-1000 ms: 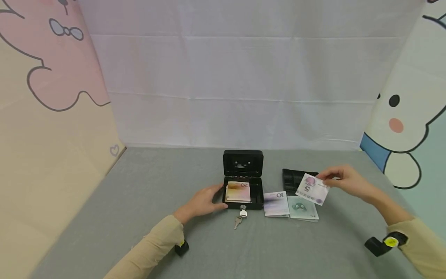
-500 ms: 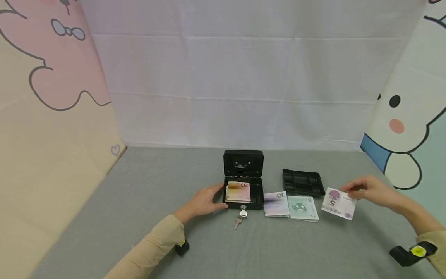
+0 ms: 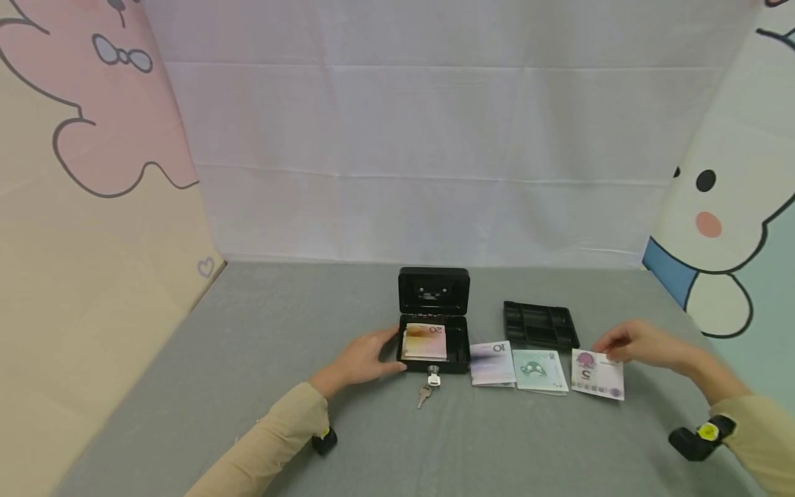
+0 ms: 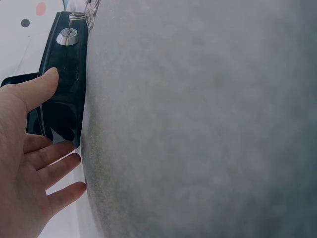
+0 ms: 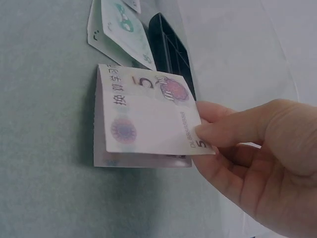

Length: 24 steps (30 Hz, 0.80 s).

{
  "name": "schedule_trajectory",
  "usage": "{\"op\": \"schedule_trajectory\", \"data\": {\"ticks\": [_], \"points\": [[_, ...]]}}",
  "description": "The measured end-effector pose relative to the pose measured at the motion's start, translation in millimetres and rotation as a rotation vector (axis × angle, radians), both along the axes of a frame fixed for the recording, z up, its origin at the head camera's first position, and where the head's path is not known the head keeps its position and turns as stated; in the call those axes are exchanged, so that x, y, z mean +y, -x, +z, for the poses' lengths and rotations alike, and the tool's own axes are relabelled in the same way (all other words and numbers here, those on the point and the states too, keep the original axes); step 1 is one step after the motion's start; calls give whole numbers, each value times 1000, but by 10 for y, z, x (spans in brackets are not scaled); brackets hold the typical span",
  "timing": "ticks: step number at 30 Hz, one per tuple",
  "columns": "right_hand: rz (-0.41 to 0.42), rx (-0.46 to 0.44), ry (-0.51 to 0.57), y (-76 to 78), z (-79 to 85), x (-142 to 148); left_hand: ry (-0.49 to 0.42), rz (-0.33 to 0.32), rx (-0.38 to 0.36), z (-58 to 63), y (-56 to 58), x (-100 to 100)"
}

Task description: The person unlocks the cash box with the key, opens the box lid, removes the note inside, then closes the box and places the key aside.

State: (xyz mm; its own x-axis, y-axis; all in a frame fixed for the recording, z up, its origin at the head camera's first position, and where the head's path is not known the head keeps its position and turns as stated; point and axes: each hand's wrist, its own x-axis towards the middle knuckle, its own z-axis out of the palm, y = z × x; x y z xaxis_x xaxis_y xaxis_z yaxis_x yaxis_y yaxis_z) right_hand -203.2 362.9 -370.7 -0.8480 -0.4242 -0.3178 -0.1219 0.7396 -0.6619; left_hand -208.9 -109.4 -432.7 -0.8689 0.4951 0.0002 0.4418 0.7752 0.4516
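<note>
A folded 5 banknote is pinched between the thumb and fingers of my right hand. In the right wrist view the banknote stands slightly parted at its fold, low over the table. My left hand holds the left side of an open black cash box. The left wrist view has its thumb on the front of the box and its fingers at the side. Inside the box lie folded 20 notes. Folded 10 notes and green notes lie between box and right hand.
A black compartment tray lies behind the green notes. Keys hang from the lock at the front of the box. A grey cloth covers the table, with a white curtain behind.
My right hand has carried the 5 banknote rightward from in front of the tray, then lowered it beside the green notes. The left hand stays at the box.
</note>
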Motion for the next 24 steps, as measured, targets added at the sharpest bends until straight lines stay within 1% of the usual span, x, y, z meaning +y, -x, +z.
{"op": "schedule_trajectory", "data": {"ticks": [3,6,9,16,18,24], "points": [[21,25,-4,43,-54,-31,-1,-13,14,4,0,2],[54,59,18,73,-114,-38,-3,-21,17,4,0,1],[56,78,37,83,-179,-35,0,-20,15,-3,1,-2],[31,104,61,69,-306,-29,-4,-18,13,-13,5,-6],[22,126,58,56,-317,-33,-2,-14,9,-16,8,-7],[-41,173,31,27,-328,-50,8,-5,2,-23,12,-7]]}}
